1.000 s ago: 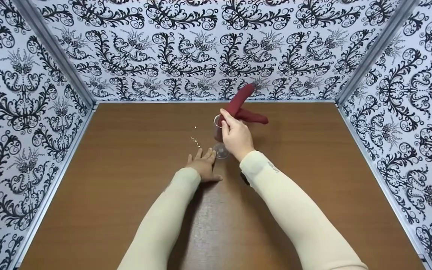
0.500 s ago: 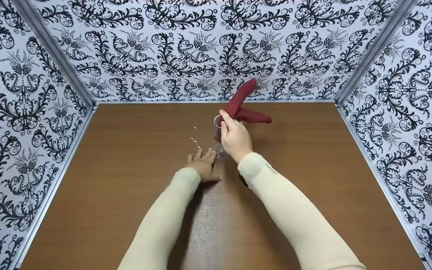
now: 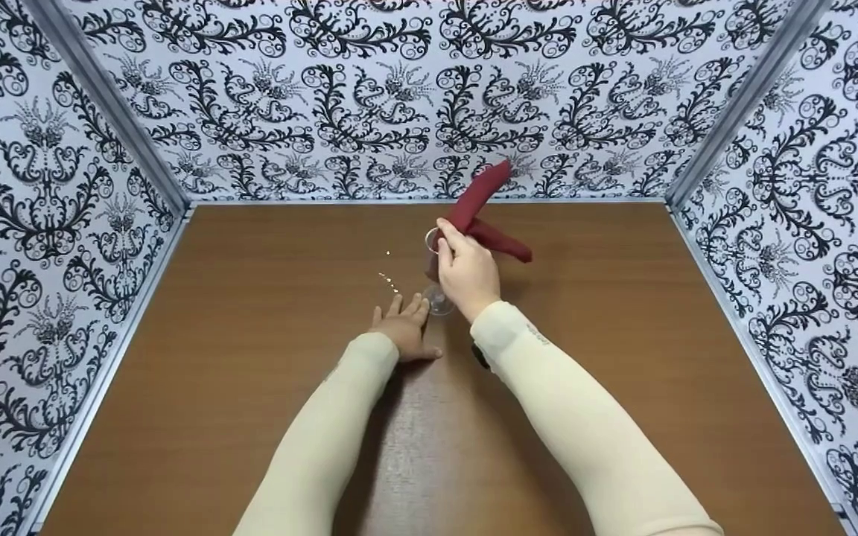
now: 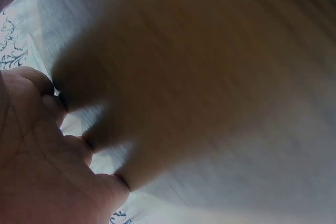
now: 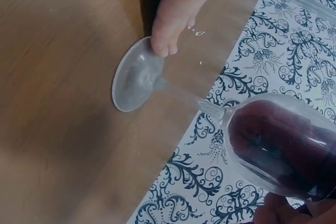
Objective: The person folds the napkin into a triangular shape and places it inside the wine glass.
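A clear stemmed glass stands upright on the table, with part of a dark red cloth stuffed inside its bowl. In the right wrist view the cloth fills much of the bowl. My right hand pinches the cloth at the glass's rim; two loose ends stick out beyond it. My left hand lies spread beside the foot, its fingertips touching the foot's edge. The left wrist view shows the left palm with fingertips on the tabletop. The right hand's fingers are partly cut off at the frame's corner.
Small white specks lie on the brown wooden table, left of the glass. Patterned black-and-white walls close in the back and both sides, joined by grey metal posts.
The cloth's right-hand loose end rises slightly, then swings lower, while the upper end tilts a little to the right. The right wrist has shifted slightly left; the left hand keeps its place.
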`<state>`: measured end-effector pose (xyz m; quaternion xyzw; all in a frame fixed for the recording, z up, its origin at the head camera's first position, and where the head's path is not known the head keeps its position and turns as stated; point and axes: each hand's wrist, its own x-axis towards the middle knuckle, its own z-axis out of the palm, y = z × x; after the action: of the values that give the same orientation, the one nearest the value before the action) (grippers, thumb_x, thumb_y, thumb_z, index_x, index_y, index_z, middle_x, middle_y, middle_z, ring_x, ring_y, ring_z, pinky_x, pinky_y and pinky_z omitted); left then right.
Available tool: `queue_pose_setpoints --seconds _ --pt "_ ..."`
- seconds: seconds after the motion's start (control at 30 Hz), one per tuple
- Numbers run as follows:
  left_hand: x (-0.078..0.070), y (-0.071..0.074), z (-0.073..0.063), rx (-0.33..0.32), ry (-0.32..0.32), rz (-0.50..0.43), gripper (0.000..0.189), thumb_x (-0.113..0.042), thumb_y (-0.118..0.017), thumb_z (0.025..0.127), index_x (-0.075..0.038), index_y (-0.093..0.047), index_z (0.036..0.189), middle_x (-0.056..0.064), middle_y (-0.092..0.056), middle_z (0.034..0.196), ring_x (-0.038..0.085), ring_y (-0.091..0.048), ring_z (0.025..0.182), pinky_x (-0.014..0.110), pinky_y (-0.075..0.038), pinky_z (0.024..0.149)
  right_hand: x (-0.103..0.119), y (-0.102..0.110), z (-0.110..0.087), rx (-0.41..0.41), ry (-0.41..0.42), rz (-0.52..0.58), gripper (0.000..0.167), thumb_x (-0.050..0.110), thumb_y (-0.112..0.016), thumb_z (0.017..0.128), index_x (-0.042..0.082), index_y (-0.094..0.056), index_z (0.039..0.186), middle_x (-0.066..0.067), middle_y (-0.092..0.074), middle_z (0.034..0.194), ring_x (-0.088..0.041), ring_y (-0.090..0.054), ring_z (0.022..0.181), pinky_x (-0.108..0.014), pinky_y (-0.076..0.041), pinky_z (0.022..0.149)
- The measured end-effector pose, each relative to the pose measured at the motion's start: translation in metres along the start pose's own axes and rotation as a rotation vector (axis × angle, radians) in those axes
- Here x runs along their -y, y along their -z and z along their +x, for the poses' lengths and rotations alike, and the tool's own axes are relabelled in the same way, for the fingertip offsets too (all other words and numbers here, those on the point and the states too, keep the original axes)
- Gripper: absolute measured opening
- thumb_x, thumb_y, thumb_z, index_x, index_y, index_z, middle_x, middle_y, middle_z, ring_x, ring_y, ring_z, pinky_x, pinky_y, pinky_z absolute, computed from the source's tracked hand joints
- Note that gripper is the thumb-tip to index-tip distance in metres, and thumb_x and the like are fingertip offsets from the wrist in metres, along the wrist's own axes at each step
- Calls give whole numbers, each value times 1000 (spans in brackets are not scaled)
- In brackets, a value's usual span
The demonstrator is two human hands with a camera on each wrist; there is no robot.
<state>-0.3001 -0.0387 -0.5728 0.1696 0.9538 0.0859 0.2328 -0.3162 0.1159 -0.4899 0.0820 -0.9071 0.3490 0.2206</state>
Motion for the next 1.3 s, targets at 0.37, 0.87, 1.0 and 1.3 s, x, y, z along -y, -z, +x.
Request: queue_pose_setpoints --seconds 0.37,0.87,1.0,1.3 --pt "-3 1 -5 -31 -17 -7 106 -69 -65 93 -19 -14 171 1 -5 179 36 3 166 68 -5 129 -1 2 3 -13 -6 32 37 26 -56 109 21 -68 143 -10 -76 130 -31 -73 116 -50 -57 97" --pt "-3 1 -7 -49 -23 9 106 -68 -66 92 -16 -18 170 3 -10 179 39 -3 165 69 -9 129 -5 36 1 61 92 -155 46 30 -52 109 16 -58 152 -16 -76 127 -37 -74 111 -51 -57 98" --pt "-2 1 -5 -48 -18 16 107 -68 -67 92 -16 -17 170 3 -9 179 40 -4 165 69 -9 129 -24 48 4 -54 122 -94 33 22 -57 106 5 -75 127 -16 -77 123 -36 -71 115 -48 -53 106" --pt "-3 0 -6 -69 -25 -2 107 -67 -68 91 -15 -19 170 3 -11 179 40 -4 165 68 -9 129 -70 60 -1 137 -41 -51 31 23 -64 103 2 -71 125 -20 -63 147 -41 -57 138 -52 -43 119"
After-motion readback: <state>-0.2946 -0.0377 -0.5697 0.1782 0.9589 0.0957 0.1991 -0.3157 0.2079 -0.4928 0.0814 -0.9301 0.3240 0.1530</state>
